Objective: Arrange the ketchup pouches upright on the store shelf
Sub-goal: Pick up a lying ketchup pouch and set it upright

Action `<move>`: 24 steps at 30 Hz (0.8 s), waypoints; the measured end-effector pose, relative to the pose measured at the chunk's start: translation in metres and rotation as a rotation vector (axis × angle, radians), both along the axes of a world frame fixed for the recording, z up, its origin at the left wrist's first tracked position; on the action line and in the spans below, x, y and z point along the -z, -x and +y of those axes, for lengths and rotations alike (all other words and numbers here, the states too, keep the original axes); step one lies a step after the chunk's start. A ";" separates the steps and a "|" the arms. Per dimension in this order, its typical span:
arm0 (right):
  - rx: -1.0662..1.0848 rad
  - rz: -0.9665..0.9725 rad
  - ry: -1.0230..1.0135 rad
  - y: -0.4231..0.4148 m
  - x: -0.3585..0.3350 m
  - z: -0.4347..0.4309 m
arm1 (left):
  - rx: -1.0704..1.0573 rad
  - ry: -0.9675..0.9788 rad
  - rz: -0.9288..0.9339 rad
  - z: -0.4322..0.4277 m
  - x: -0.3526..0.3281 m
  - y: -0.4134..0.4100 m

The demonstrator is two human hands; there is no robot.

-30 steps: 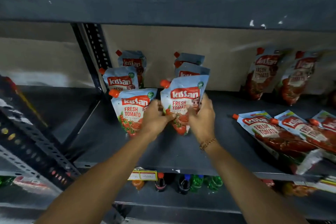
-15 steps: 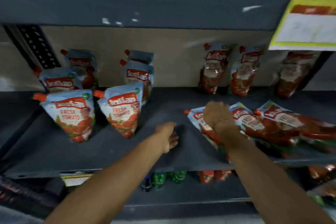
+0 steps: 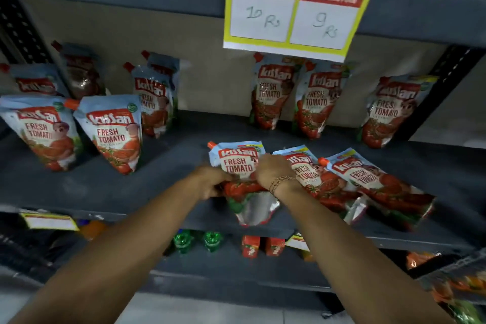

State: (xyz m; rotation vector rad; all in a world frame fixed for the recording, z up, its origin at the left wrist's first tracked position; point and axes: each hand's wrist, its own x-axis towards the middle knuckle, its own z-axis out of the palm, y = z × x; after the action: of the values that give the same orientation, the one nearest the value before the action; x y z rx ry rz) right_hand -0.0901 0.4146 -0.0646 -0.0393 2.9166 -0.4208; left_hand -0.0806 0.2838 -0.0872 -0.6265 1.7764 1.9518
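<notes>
Both hands on one flat pouch at the shelf's front edge.

I see both arms reaching forward and slightly inward. My left hand curls closed on the left side of the pouch; my right hand, bracelet at the wrist, presses fingers down on its right side. The pouch lies flat near the front edge of the shelf, spout toward the back, its base overhanging the edge. Two more flat pouches lie just to its right, overlapping. Upright pouches stand at the left end; others lean on the back wall.
</notes>
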 end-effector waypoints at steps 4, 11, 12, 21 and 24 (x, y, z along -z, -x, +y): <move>-0.008 0.220 0.130 -0.009 -0.011 -0.002 | -0.140 0.243 0.313 -0.013 -0.017 0.002; 0.077 0.537 0.528 -0.005 0.003 -0.004 | -0.204 0.448 0.778 -0.019 -0.034 0.005; 0.075 0.457 0.528 -0.002 0.011 -0.004 | -0.188 0.532 0.743 -0.019 -0.026 0.007; 0.061 0.269 0.576 0.012 0.018 0.023 | -0.257 0.511 0.549 -0.011 0.011 0.030; 0.079 0.300 0.255 0.022 0.010 0.047 | -0.584 0.403 0.223 0.020 0.012 0.018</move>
State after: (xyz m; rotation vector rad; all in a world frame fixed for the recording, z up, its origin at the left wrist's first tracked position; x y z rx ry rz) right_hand -0.1118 0.4612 -0.0743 -0.0261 3.1410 -0.8682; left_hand -0.0990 0.3035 -0.0995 -1.2171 2.3558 2.0878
